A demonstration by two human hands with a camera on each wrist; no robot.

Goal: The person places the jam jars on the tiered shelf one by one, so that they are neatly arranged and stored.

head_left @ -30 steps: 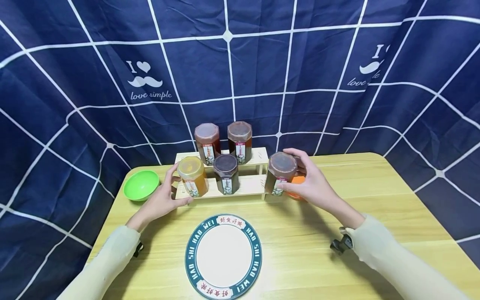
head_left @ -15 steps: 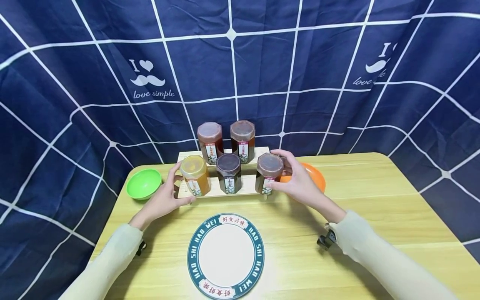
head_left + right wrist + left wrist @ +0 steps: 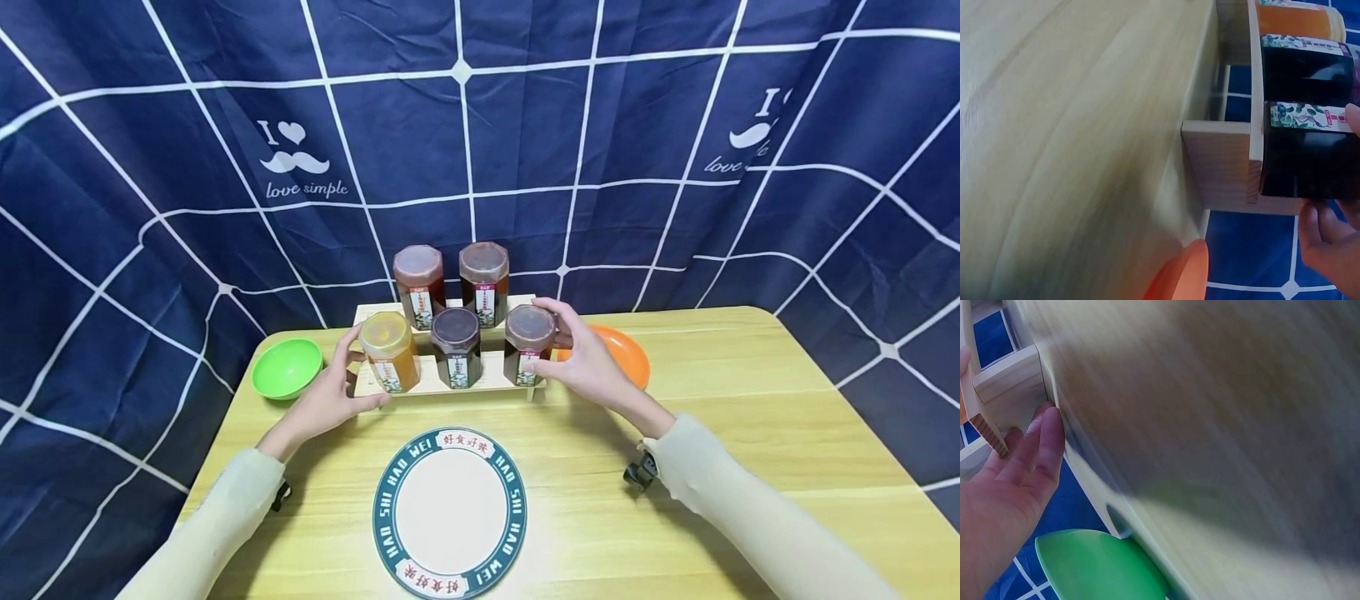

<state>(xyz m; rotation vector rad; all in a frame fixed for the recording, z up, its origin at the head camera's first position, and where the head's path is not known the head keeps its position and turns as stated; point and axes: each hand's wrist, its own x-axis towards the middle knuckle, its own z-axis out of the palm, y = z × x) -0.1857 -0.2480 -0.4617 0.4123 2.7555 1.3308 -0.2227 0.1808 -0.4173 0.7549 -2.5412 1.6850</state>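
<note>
A two-tier wooden rack [image 3: 487, 374] carries several lidded octagonal jars. At the lower tier's right end, a dark-brown labelled jar [image 3: 529, 340] stands upright, its base against the shelf in the right wrist view. My right hand [image 3: 588, 360] holds that jar, thumb in front and fingers round its right side. My left hand [image 3: 324, 402] grips the rack's left end, its fingers [image 3: 1051, 440] against the wooden end piece [image 3: 1013, 378]. Close by on the lower tier are a yellow jar [image 3: 392, 350] and a dark jar [image 3: 457, 346].
Two reddish-brown jars, one at left [image 3: 420, 283] and one at right [image 3: 485, 282], stand on the upper tier. A green bowl [image 3: 287, 368] lies left, an orange dish [image 3: 626, 354] right. A plate [image 3: 450, 512] with a teal rim lies in front. Behind hangs a blue checked curtain [image 3: 525, 133].
My right hand has brought its jar leftward from beside the rack onto the lower tier's right end. More of the orange dish shows. My left hand stays at the rack.
</note>
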